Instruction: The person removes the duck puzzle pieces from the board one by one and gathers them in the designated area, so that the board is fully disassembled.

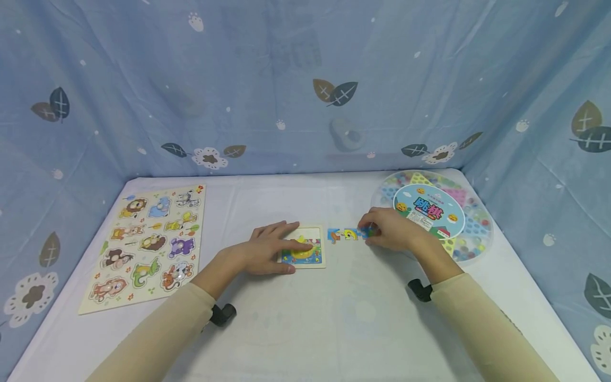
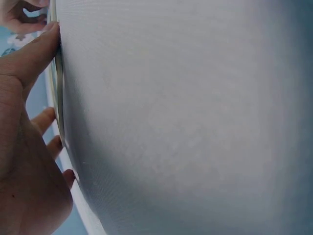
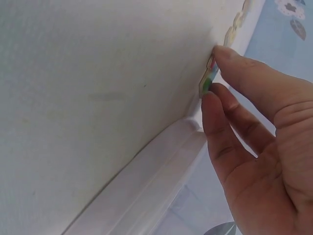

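A small square jigsaw puzzle in a pale frame [image 1: 323,254] lies mid-table, its picture showing yellow and blue. Across its left side rests my left hand [image 1: 267,250], fingers spread and fairly straight, thumb along the near edge. To the right of the frame, loose puzzle pieces [image 1: 334,235] lie in a short row. At the right end of that row, my right hand [image 1: 393,229] pinches a colourful puzzle piece [image 3: 208,81] between thumb and fingers, low at the table. The right hand partly hides this piece in the head view.
On the left lies a large animal peg puzzle board [image 1: 157,246]. Beside the right hand, at the back right, is a round clear Chinese checkers box [image 1: 479,228] with coloured marbles. A patterned blue curtain [image 1: 267,69] walls the white table [image 1: 305,329].
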Motion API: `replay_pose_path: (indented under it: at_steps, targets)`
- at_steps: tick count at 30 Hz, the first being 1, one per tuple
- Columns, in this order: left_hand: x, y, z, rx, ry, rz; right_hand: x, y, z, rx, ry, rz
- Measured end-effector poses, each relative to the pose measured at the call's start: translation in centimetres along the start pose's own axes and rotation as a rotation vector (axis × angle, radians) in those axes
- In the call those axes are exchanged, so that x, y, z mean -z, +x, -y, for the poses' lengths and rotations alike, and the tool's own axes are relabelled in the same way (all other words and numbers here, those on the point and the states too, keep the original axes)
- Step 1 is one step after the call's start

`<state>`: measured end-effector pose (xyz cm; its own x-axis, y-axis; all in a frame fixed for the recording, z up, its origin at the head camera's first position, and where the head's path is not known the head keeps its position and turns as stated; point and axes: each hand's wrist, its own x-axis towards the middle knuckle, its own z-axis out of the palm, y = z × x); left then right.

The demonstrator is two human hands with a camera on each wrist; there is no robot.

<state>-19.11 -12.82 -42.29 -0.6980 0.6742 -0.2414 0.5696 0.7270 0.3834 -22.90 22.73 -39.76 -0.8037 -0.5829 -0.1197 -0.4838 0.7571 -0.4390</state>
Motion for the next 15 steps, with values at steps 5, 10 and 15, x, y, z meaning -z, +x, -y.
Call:
replay_pose_path:
  at_steps: [5, 10, 15]
  targets:
    - [-0.01, -0.03, 0.03, -0.008, -0.004, -0.005, -0.03, -0.06, 0.14, -0.011, -0.010, 0.005]
    - [-0.05, 0.04, 0.11, -0.017, 0.000, -0.015, -0.16, 0.00, 0.08, -0.017, -0.026, 0.002]
    - [-0.12, 0.10, 0.11, -0.008, 0.015, -0.013, -0.46, 0.23, -0.06, -0.024, -0.025, -0.012]
